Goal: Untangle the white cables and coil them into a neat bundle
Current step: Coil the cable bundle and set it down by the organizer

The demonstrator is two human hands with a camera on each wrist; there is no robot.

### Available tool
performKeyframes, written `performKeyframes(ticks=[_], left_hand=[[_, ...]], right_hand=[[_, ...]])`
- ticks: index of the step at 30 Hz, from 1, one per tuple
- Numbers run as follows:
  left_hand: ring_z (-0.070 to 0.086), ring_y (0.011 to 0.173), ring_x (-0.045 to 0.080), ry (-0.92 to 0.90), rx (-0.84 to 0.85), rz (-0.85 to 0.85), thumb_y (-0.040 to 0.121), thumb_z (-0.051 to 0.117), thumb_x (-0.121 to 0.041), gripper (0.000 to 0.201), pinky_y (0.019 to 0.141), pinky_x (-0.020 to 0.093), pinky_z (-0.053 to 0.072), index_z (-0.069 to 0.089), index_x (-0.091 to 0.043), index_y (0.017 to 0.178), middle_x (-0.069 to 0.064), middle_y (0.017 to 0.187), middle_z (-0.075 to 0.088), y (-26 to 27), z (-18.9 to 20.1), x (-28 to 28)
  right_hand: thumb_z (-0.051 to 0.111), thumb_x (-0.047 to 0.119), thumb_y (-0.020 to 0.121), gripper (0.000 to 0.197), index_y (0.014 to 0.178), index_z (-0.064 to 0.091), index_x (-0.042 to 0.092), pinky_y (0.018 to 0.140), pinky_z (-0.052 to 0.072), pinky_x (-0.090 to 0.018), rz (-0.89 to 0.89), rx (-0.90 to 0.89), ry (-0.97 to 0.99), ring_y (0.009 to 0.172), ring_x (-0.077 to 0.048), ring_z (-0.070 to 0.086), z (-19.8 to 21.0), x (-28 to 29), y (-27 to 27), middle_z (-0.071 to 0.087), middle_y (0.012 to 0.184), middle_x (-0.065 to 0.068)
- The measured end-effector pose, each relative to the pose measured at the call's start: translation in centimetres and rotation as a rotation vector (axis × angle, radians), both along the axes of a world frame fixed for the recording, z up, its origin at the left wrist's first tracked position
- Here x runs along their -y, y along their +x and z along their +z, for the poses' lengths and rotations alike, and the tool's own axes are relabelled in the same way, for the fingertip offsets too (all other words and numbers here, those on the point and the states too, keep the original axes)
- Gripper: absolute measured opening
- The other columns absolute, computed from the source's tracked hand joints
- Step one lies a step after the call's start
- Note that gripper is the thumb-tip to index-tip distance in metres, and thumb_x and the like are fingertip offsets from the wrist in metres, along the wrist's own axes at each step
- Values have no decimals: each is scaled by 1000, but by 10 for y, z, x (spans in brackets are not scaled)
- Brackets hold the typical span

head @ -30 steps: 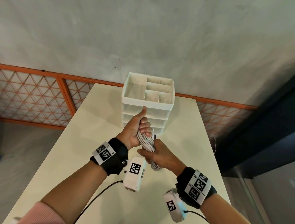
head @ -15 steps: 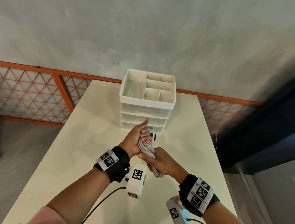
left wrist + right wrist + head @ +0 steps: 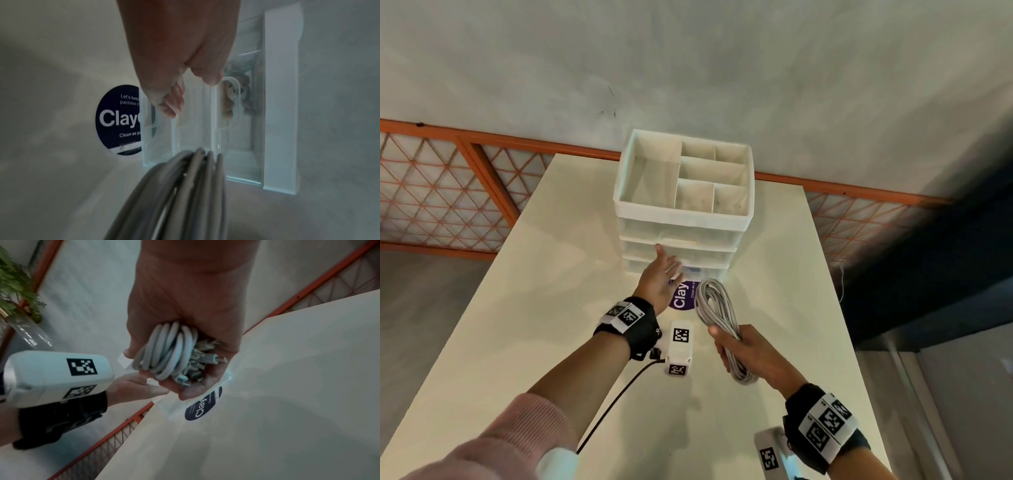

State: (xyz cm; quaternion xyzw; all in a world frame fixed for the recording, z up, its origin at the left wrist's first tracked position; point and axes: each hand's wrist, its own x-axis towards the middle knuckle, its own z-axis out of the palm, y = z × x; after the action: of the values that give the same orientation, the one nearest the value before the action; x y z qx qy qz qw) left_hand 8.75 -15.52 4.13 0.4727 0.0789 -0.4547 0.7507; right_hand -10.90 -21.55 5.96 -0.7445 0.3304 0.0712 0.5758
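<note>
The white cables form one long coiled bundle held up over the cream table. My right hand grips the bundle near its lower end; in the right wrist view the loops and several plug ends sit inside the curled fingers. My left hand holds nothing, fingers straight, stretched toward the lower drawers of the white organizer. In the left wrist view its fingertips are just in front of a clear drawer handle, and the cable loops hang close below.
The white drawer organizer stands at the table's far end, its open top divided into compartments. A round dark "Clay" sticker lies on the table before it. An orange lattice fence runs behind. The table's right edge drops to a dark floor.
My left hand has let go of the bundle's top and moved forward, fingers straightened, toward the drawers. The right hand alone now holds the coil, drawn back and to the right.
</note>
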Motion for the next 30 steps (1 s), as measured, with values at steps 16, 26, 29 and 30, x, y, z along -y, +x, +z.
performKeyframes(ticks=[16,26,29,30], left_hand=[[60,83,16,9,34,15,97,40,-36,38,76,20,52,55,-2,87,10,85,59,-38,-20,-36],[65,78,11,-34,-16,-32,97,39,-35,43,69,17,54,51,2,115,11,93,63,-42,-16,-48],[62,85,15,-40,-6,-44,97,38,-36,40,74,20,52,51,-1,109,11,93,61,-42,-15,-49],[62,84,15,-39,-12,-40,97,38,-36,39,75,20,52,52,-1,107,10,93,61,-41,-15,-49]], right_hand=[[44,53,90,48,88,62,9,56,47,-22,128,88,-63,46,-10,56,41,29,25,59,56,-3],[49,71,79,45,83,66,29,72,44,-25,517,-188,-176,69,-9,60,48,50,130,65,76,7],[52,69,79,55,90,69,18,75,48,-28,564,-262,-221,71,-14,63,40,58,147,69,84,-2],[52,69,79,60,94,70,13,79,49,-30,575,-289,-236,72,-16,64,37,60,152,71,88,-5]])
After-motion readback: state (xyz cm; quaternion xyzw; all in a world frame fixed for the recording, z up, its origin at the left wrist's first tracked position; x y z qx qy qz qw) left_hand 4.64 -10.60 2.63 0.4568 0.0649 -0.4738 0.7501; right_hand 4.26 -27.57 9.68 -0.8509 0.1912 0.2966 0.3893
